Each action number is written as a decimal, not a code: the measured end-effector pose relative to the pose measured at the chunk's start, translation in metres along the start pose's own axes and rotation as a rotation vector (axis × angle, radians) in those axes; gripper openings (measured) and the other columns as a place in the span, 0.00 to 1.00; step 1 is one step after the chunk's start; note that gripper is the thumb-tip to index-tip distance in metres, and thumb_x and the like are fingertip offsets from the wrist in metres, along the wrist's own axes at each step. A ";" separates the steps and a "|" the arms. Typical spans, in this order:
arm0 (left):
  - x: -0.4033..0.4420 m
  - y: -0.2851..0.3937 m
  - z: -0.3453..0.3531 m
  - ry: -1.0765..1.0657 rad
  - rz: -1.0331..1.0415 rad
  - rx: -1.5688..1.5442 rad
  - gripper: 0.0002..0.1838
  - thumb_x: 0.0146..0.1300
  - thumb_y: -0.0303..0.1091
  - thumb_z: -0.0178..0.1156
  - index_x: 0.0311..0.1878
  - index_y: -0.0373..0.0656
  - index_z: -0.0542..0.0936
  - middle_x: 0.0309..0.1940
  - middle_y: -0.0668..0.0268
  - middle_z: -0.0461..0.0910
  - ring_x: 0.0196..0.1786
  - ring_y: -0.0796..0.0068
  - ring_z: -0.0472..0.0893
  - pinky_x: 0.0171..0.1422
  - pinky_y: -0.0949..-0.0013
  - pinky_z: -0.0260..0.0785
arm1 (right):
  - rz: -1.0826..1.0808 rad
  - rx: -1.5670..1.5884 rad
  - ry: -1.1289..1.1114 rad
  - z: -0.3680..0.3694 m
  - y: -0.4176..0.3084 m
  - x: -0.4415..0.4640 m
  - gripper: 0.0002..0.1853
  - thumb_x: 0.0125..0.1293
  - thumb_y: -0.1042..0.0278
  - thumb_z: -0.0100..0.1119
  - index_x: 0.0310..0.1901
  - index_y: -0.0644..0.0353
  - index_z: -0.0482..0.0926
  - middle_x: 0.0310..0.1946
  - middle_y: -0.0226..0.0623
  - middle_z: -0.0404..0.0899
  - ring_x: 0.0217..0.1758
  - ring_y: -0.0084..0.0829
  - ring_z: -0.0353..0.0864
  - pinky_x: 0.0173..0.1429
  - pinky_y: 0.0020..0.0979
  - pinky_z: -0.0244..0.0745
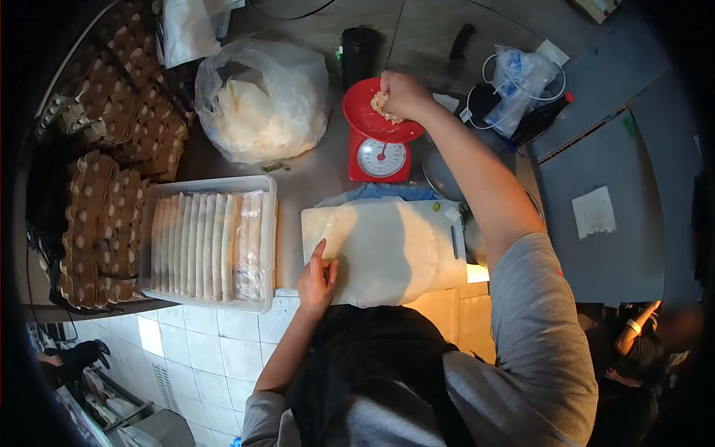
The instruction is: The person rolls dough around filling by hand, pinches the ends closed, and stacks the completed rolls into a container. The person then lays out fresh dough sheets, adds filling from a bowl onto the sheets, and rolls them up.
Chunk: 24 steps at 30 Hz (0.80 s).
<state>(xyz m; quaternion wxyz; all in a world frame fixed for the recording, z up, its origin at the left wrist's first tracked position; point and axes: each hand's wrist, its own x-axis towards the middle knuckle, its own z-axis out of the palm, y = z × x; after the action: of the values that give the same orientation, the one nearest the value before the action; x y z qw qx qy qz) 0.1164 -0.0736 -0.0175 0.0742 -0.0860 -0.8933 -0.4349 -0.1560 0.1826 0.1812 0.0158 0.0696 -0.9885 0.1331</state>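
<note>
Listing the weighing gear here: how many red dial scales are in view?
1: the red dial scale stands beyond the white rectangular cutting board, its round red bowl at the right hand. No other shows.

At the left end of the counter (290,182) stand the stacked egg trays (97,231), with an open tub (272,238) just to their right holding a row of rolls (197,246) and, along its right side, a wrapped bundle (250,249). Behind the tub lies a plastic bag (261,104); to its right stands the scale (380,159) – its pan (359,112) on top, filling (381,108) over that – directly behind a cutting board (446,261) with a sheet (418,253) on it. A smaller bag (521,86) lies to the scale's right.
</note>
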 end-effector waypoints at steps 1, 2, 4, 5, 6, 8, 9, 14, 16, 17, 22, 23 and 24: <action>0.000 -0.001 0.000 -0.014 -0.012 -0.009 0.31 0.62 0.32 0.66 0.68 0.45 0.68 0.24 0.67 0.76 0.25 0.66 0.77 0.32 0.62 0.71 | -0.017 0.000 0.013 0.001 -0.001 -0.001 0.18 0.48 0.70 0.70 0.40 0.60 0.74 0.40 0.45 0.82 0.47 0.47 0.82 0.48 0.43 0.76; 0.000 -0.002 0.000 -0.029 -0.022 -0.018 0.31 0.62 0.32 0.66 0.68 0.46 0.68 0.24 0.67 0.76 0.25 0.66 0.77 0.32 0.62 0.71 | -0.032 0.000 0.027 0.001 0.000 -0.002 0.18 0.48 0.70 0.70 0.40 0.59 0.74 0.40 0.45 0.82 0.47 0.47 0.82 0.48 0.43 0.76; 0.001 -0.004 0.002 0.010 0.036 -0.015 0.30 0.63 0.30 0.65 0.68 0.44 0.68 0.21 0.68 0.74 0.22 0.72 0.74 0.29 0.67 0.69 | -0.052 0.041 0.068 0.002 0.002 -0.004 0.16 0.48 0.70 0.70 0.40 0.58 0.76 0.39 0.44 0.82 0.46 0.46 0.83 0.47 0.43 0.76; 0.000 -0.004 0.003 0.028 0.066 -0.015 0.29 0.64 0.29 0.64 0.68 0.44 0.68 0.20 0.68 0.73 0.21 0.74 0.73 0.28 0.69 0.68 | -0.056 0.081 0.094 0.003 0.005 -0.004 0.15 0.49 0.70 0.70 0.39 0.57 0.77 0.39 0.44 0.82 0.46 0.46 0.83 0.47 0.42 0.76; -0.001 -0.006 0.003 0.025 0.049 -0.021 0.29 0.63 0.30 0.65 0.67 0.44 0.68 0.21 0.68 0.73 0.22 0.72 0.74 0.29 0.67 0.68 | -0.059 0.121 0.120 0.003 0.007 -0.003 0.15 0.49 0.70 0.70 0.39 0.57 0.77 0.38 0.44 0.82 0.45 0.46 0.83 0.47 0.42 0.76; -0.004 -0.007 0.003 0.018 0.016 -0.034 0.30 0.62 0.32 0.66 0.67 0.44 0.69 0.22 0.67 0.74 0.23 0.67 0.75 0.30 0.63 0.69 | -0.075 0.195 0.150 0.000 0.014 -0.003 0.13 0.51 0.68 0.70 0.39 0.56 0.80 0.39 0.43 0.83 0.44 0.45 0.83 0.46 0.41 0.77; -0.005 -0.007 0.003 0.048 0.039 -0.043 0.30 0.61 0.31 0.66 0.67 0.43 0.69 0.21 0.67 0.74 0.22 0.68 0.75 0.29 0.64 0.69 | -0.084 0.233 0.165 -0.004 0.012 -0.005 0.13 0.52 0.67 0.70 0.39 0.55 0.81 0.39 0.42 0.83 0.43 0.44 0.83 0.45 0.41 0.77; -0.007 -0.007 0.004 0.170 0.133 -0.053 0.28 0.59 0.28 0.67 0.64 0.40 0.72 0.18 0.69 0.71 0.17 0.73 0.71 0.24 0.69 0.65 | -0.089 0.183 0.199 -0.009 0.017 -0.017 0.14 0.58 0.60 0.67 0.45 0.53 0.82 0.43 0.44 0.82 0.46 0.45 0.83 0.49 0.41 0.77; -0.006 -0.003 0.002 0.197 0.154 -0.024 0.27 0.59 0.28 0.67 0.63 0.40 0.73 0.17 0.69 0.71 0.17 0.73 0.70 0.24 0.69 0.65 | -0.137 0.107 0.249 0.008 0.018 -0.019 0.17 0.60 0.60 0.66 0.51 0.52 0.81 0.49 0.45 0.80 0.52 0.45 0.80 0.55 0.41 0.75; -0.006 -0.002 0.000 0.210 0.161 -0.008 0.27 0.58 0.27 0.68 0.62 0.40 0.74 0.17 0.69 0.70 0.17 0.73 0.70 0.24 0.69 0.64 | -0.148 0.063 0.294 0.023 0.015 -0.024 0.19 0.60 0.61 0.66 0.54 0.52 0.80 0.53 0.46 0.78 0.56 0.44 0.79 0.58 0.40 0.74; -0.007 -0.001 0.002 0.236 0.102 -0.038 0.25 0.59 0.27 0.67 0.61 0.39 0.74 0.17 0.70 0.70 0.17 0.76 0.69 0.23 0.71 0.63 | -0.144 0.059 0.170 0.059 0.021 -0.011 0.19 0.65 0.62 0.62 0.57 0.48 0.76 0.57 0.47 0.75 0.64 0.48 0.72 0.63 0.47 0.71; -0.007 0.000 0.001 0.244 0.100 -0.038 0.25 0.59 0.27 0.67 0.61 0.38 0.74 0.18 0.70 0.70 0.17 0.76 0.69 0.23 0.72 0.63 | -0.146 0.069 0.172 0.060 0.025 -0.008 0.16 0.64 0.66 0.62 0.54 0.49 0.77 0.55 0.46 0.77 0.58 0.47 0.77 0.60 0.43 0.74; -0.007 -0.001 0.001 0.246 0.101 -0.043 0.26 0.60 0.26 0.66 0.62 0.37 0.73 0.18 0.70 0.70 0.17 0.78 0.68 0.23 0.73 0.62 | -0.155 0.257 0.106 0.056 0.029 -0.007 0.16 0.63 0.69 0.64 0.53 0.51 0.77 0.53 0.44 0.78 0.54 0.44 0.79 0.57 0.41 0.75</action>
<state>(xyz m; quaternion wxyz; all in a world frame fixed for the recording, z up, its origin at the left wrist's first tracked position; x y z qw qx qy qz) 0.1227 -0.0740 -0.0205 0.2029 -0.0784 -0.8625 -0.4569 -0.1542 0.1966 0.1188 0.0690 0.1399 -0.9529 0.2602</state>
